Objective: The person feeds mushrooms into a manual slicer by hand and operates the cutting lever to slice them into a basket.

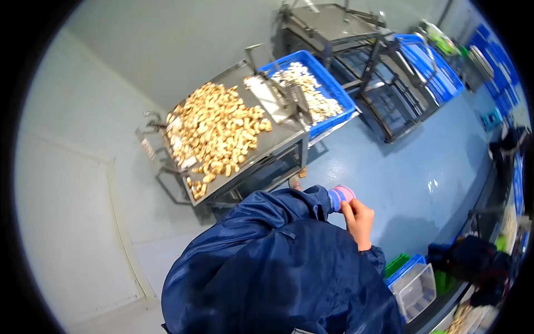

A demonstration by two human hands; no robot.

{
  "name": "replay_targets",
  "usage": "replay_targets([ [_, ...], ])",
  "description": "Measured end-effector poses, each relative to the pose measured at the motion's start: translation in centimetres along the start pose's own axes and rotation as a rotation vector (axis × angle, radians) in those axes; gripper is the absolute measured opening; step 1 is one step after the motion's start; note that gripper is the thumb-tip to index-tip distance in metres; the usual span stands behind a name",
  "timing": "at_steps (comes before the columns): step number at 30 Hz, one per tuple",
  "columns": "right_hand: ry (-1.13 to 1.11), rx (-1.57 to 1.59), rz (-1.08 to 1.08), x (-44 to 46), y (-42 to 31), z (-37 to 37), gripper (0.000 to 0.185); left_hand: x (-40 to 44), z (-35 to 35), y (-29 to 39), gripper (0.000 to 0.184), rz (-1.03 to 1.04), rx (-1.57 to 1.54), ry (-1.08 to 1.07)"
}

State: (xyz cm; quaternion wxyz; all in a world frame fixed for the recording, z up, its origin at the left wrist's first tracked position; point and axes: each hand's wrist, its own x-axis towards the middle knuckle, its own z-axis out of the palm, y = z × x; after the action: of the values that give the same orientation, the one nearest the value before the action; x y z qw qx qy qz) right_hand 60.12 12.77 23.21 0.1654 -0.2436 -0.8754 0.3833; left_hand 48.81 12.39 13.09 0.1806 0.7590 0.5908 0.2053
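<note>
My left arm, in a dark blue sleeve, reaches across my front and ends in a pink-and-blue striped knit cuff [337, 197]. The fingers of my left hand are hidden or do not show clearly. My right hand [359, 218] is bare, with thumb and fingers pinched on the edge of that striped cuff. Beyond my arms, a metal table [272, 142] carries a heap of tan, mushroom-like pieces [214, 128]. Neither hand touches the heap.
Beside the table, a blue basket [339, 92] holds pale cut pieces [306, 92]. Farther back stand metal frames [372, 72] and another blue crate [436, 78]. At the lower right are a clear bin [414, 292] and another person's dark clothing [473, 261].
</note>
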Motion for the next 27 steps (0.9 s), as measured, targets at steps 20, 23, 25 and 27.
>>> replay_targets([
  [20, 0.078, -0.352, 0.060, -0.4, 2.7, 1.6, 0.047, 2.1, 1.1, -3.1, 0.045, 0.090, 0.004, -0.157],
  [23, 0.080, -0.385, 0.127, -1.2, 2.9, -2.1, 0.052, 5.5, 0.7, -3.0, 0.044, 0.069, 0.020, -0.298],
  [25, 0.130, -0.484, 0.140, -1.7, 1.8, -1.4, 0.052, 6.2, 0.7, -2.8, 0.044, 0.072, 0.028, -0.380],
  [27, 0.170, -0.441, 0.120, -1.0, 4.6, 0.5, 0.039, 7.5, 1.0, -2.1, 0.044, 0.063, 0.019, -0.481],
])
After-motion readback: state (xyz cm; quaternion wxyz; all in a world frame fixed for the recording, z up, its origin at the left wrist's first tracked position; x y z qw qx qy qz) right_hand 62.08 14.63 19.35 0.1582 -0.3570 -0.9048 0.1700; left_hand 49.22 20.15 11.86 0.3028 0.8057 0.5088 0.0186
